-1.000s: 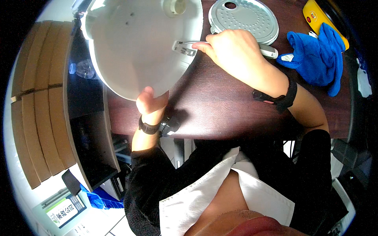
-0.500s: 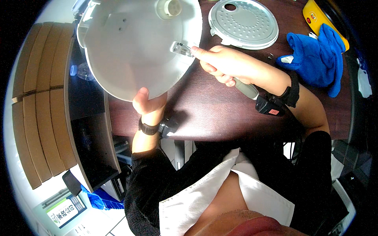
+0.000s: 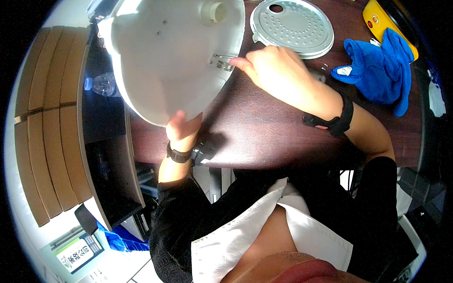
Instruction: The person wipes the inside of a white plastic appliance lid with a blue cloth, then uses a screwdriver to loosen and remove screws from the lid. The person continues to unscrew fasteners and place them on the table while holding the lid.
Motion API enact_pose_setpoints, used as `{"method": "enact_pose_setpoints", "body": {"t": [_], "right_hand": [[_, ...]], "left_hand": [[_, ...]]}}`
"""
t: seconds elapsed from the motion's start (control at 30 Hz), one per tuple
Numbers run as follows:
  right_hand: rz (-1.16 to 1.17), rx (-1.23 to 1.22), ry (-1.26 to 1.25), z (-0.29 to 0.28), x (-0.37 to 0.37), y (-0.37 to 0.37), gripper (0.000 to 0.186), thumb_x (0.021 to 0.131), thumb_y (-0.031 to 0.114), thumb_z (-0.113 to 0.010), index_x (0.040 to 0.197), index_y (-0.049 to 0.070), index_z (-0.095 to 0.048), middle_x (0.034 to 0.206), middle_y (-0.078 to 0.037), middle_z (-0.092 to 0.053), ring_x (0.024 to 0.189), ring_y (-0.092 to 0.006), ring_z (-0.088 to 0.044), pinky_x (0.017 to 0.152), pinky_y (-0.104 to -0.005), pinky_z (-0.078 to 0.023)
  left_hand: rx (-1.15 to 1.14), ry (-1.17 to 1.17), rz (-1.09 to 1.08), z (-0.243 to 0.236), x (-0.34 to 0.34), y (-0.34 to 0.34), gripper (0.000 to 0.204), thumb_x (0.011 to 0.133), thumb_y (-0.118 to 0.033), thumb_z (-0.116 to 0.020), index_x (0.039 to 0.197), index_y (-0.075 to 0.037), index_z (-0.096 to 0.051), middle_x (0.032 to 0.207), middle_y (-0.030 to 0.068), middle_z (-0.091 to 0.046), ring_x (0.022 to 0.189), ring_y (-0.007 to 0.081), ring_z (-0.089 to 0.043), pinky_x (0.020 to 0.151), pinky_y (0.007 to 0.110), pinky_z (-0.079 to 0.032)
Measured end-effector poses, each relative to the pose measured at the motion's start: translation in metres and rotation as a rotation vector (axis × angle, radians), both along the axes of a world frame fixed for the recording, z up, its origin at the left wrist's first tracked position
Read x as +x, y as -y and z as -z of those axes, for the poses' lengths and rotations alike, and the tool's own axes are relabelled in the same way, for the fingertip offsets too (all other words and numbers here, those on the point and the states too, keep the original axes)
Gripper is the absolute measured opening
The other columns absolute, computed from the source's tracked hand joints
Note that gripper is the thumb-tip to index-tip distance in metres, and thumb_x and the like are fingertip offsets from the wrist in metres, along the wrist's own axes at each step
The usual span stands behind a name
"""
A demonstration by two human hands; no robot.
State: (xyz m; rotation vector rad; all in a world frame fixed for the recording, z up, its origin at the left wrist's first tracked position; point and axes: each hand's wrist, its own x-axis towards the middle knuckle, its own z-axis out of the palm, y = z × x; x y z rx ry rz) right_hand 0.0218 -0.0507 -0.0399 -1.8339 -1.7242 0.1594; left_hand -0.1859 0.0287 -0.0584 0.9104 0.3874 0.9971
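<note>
A large white round plastic tub [image 3: 165,80] is tilted with its inside facing me. A short white cylindrical collar [image 3: 218,12] stands out from its inner surface. My left hand [image 3: 183,126] grips the tub's near rim, thumb on the inside and the other fingers hidden beneath. My right hand [image 3: 278,70] is closed around a tool whose small slotted metal head [image 3: 222,62] lies at the tub's inner right wall. Most of its grey handle is hidden by the hand. Beyond my right hand, a grey perforated round lid [image 3: 295,28] lies on the table.
The dark brown table [image 3: 264,137] spans the front. At right are a blue cloth [image 3: 382,75] and a yellow container [image 3: 380,21]. A clear bottle [image 3: 103,85] lies at the left on a dark shelf, beside stacked brown cardboard boxes [image 3: 47,94].
The tub has shifted slightly right and tilted more. My right hand has turned over and risen, so its back faces me and hides the tool handle. The metal head has turned with it.
</note>
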Motion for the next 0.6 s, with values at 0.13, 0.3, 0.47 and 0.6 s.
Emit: {"method": "enact_pose_setpoints", "body": {"t": [0.13,0.3,0.47,0.6], "right_hand": [[0.025,0.139,0.227,-0.007,0.009,0.001,0.045,0.085,0.039,-0.054,0.058,0.003,-0.061,0.051,-0.015,-0.053,0.048,-0.0292,-0.058,0.045,-0.0365,-0.044],[-0.102,0.005,-0.147,-0.004,0.010,-0.002,0.055,0.089,0.045,-0.047,0.057,0.002,-0.060,0.045,-0.012,-0.051,0.040,-0.0244,-0.055,0.040,-0.0347,-0.044],[-0.107,-0.532,-0.888,-0.012,0.004,-0.004,0.059,0.092,0.052,-0.037,0.051,0.009,-0.037,0.040,0.001,-0.032,0.029,-0.0100,-0.035,0.029,-0.0253,-0.030],[-0.087,-0.616,-1.036,-0.010,-0.002,-0.003,0.059,0.092,0.053,-0.036,0.051,0.011,-0.033,0.040,0.004,-0.027,0.029,-0.0060,-0.031,0.028,-0.0222,-0.028]], "left_hand": [[-0.021,0.014,-0.007,-0.002,0.002,-0.001,0.061,0.061,-0.032,-0.057,0.110,0.002,-0.047,0.106,0.0111,-0.049,0.099,0.0224,-0.047,0.090,0.032,-0.037],[0.108,-0.091,-0.146,-0.010,0.009,0.002,0.060,0.060,-0.032,-0.056,0.109,0.002,-0.048,0.105,0.0113,-0.050,0.097,0.0231,-0.048,0.088,0.033,-0.038],[0.226,-0.198,-0.311,-0.013,0.020,-0.001,0.067,0.057,-0.041,-0.051,0.109,0.000,-0.046,0.100,0.0149,-0.049,0.094,0.0285,-0.049,0.080,0.037,-0.039],[0.217,-0.218,-0.319,-0.016,0.022,0.002,0.070,0.055,-0.043,-0.050,0.110,0.000,-0.045,0.099,0.0160,-0.048,0.094,0.0306,-0.049,0.078,0.039,-0.039]]}}
